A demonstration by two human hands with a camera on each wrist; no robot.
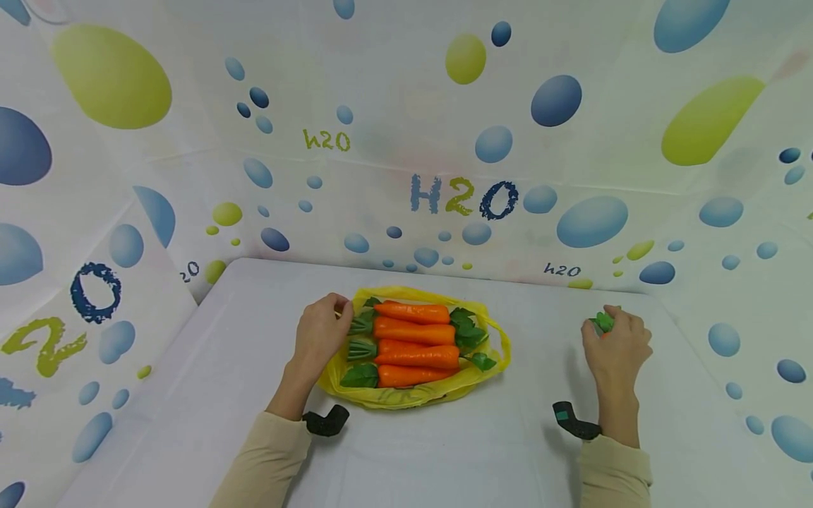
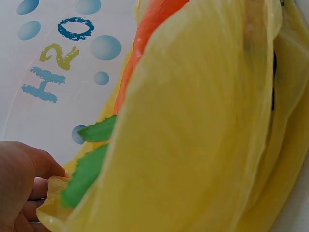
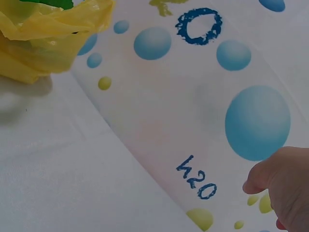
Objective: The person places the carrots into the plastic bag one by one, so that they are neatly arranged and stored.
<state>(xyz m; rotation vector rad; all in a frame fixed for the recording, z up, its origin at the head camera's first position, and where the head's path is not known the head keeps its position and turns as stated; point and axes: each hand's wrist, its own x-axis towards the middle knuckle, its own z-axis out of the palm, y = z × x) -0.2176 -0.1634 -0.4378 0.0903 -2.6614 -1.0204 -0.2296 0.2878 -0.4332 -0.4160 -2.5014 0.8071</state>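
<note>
A yellow plastic bag (image 1: pixel 400 402) lies spread on the white table with several orange carrots (image 1: pixel 416 330) in it, side by side, their green leaves (image 1: pixel 466 326) at both ends. At the bag's left rim my left hand (image 1: pixel 322 328) pinches the plastic edge; in the left wrist view, the fingers (image 2: pixel 46 164) are at the folded rim beside a green leaf (image 2: pixel 87 176). Well to the right of the bag, my right hand (image 1: pixel 616 349) grips a carrot by its leafy end (image 1: pixel 604 322), with most of it hidden behind the fingers.
The white table (image 1: pixel 444 458) ends at the back against a wall cloth (image 1: pixel 381 197) printed with blue and green spots and H2O lettering. A yellow bag handle (image 1: pixel 505 346) loops out on the bag's right side. Black wrist mounts (image 1: pixel 327 421) are worn on both wrists.
</note>
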